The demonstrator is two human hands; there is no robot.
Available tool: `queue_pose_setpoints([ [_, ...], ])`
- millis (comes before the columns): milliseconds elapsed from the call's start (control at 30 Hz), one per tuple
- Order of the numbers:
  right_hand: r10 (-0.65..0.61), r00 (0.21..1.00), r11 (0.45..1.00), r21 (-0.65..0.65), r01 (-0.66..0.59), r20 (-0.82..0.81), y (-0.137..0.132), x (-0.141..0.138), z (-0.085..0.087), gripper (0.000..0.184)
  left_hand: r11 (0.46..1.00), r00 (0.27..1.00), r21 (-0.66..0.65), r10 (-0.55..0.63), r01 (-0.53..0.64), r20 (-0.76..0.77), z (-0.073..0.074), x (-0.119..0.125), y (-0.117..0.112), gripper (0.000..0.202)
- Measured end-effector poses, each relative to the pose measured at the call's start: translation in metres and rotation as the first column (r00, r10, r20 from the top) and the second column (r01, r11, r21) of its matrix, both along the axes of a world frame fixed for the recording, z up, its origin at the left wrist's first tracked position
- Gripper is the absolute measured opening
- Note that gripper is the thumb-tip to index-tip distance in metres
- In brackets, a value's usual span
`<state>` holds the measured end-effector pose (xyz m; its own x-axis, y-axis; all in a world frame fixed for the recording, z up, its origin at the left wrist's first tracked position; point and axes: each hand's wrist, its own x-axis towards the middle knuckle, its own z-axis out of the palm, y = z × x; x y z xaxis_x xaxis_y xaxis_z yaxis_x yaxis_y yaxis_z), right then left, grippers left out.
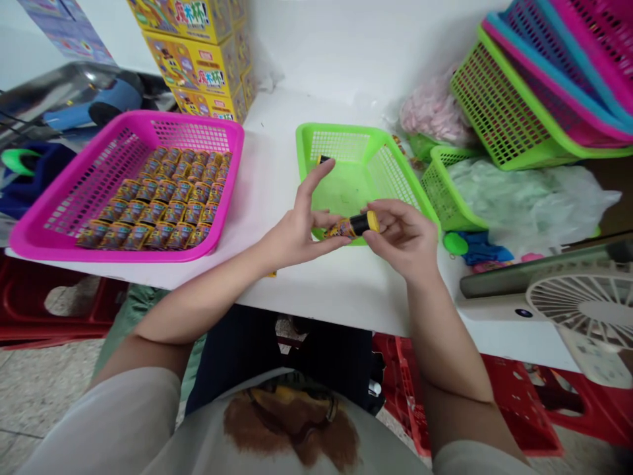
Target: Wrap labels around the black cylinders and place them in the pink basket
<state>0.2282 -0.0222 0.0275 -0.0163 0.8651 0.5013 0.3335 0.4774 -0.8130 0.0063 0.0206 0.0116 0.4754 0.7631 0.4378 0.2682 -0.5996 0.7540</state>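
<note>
A small printed tube with a black band and yellow cap (352,225) is held level between both hands over the near edge of a green basket (307,142). My left hand (302,227) pinches the tube's printed end with thumb and fingers, its index finger raised. My right hand (403,236) grips the capped end. One more small tube (323,159) lies at the back of the green basket. To the left, a pink basket (59,231) holds several rows of the same tubes (163,201).
Yellow printed cartons (198,56) stand stacked at the back. Tilted green, pink and blue baskets (539,86) lean at the right, above a smaller green basket (440,191) with plastic bags (524,194). A white fan (578,307) sits near right. Red crates (519,402) are under the table.
</note>
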Motion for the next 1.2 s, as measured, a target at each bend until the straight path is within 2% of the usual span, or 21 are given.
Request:
queue_pose_setpoints([
  [167,0.102,0.994,0.995,-0.003,-0.102,-0.031,-0.004,-0.002,0.0,0.053,0.994,0.99,0.066,-0.09,0.083,0.106,-0.005,-0.003,0.0,0.106],
  [333,0.054,0.993,0.994,0.099,-0.044,-0.1,-0.001,-0.011,-0.01,0.057,0.963,0.958,0.247,-0.171,0.112,0.232,-0.027,0.003,0.012,0.101],
  [433,0.04,0.995,0.977,0.214,-0.02,-0.088,0.0,-0.016,-0.018,0.041,0.945,0.942,0.313,-0.183,0.09,0.283,-0.036,0.007,0.016,0.094],
  [533,-0.065,0.995,0.911,0.411,0.028,0.076,-0.001,-0.018,-0.023,0.023,0.952,0.944,0.303,-0.134,0.038,0.303,-0.034,0.008,0.011,0.087],
  [600,-0.181,0.949,0.854,0.52,0.022,0.258,-0.001,-0.018,-0.024,0.035,0.962,0.925,0.272,-0.112,0.01,0.362,-0.027,0.007,0.006,0.084],
  [667,-0.281,0.874,0.815,0.579,-0.001,0.397,-0.002,-0.019,-0.024,0.059,0.981,0.889,0.195,-0.099,0.011,0.446,-0.02,0.007,0.001,0.085],
  [700,-0.324,0.842,0.798,0.602,-0.001,0.43,-0.003,-0.02,-0.023,0.068,0.99,0.871,0.133,-0.097,0.036,0.481,-0.016,0.008,-0.001,0.087],
  [767,-0.402,0.807,0.751,0.66,0.019,0.433,-0.006,-0.023,-0.023,0.071,0.989,0.846,-0.011,-0.123,0.151,0.518,-0.011,0.01,-0.005,0.093],
  [833,-0.446,0.802,0.706,0.707,0.042,0.398,-0.011,-0.029,-0.023,0.067,0.939,0.831,-0.132,-0.21,0.318,0.515,-0.008,0.012,-0.009,0.094],
  [933,-0.44,0.813,0.703,0.71,0.048,0.381,-0.019,-0.039,-0.024,0.061,0.798,0.786,-0.249,-0.392,0.549,0.477,-0.007,0.013,-0.015,0.079],
  [1000,-0.447,0.808,0.698,0.715,0.045,0.385,-0.024,-0.045,-0.026,0.059,0.709,0.747,-0.302,-0.47,0.637,0.47,-0.006,0.013,-0.017,0.073],
  [1033,-0.459,0.801,0.689,0.723,0.047,0.385,-0.025,-0.048,-0.027,0.059,0.684,0.736,-0.319,-0.484,0.656,0.474,-0.005,0.013,-0.018,0.073],
  [1100,-0.49,0.784,0.668,0.742,0.057,0.381,-0.025,-0.053,-0.029,0.06,0.68,0.746,-0.345,-0.468,0.647,0.475,-0.003,0.012,-0.019,0.077],
  [1200,-0.512,0.774,0.642,0.765,0.058,0.372,-0.023,-0.059,-0.031,0.06,0.73,0.805,-0.376,-0.404,0.57,0.434,0.002,0.009,-0.018,0.083],
])
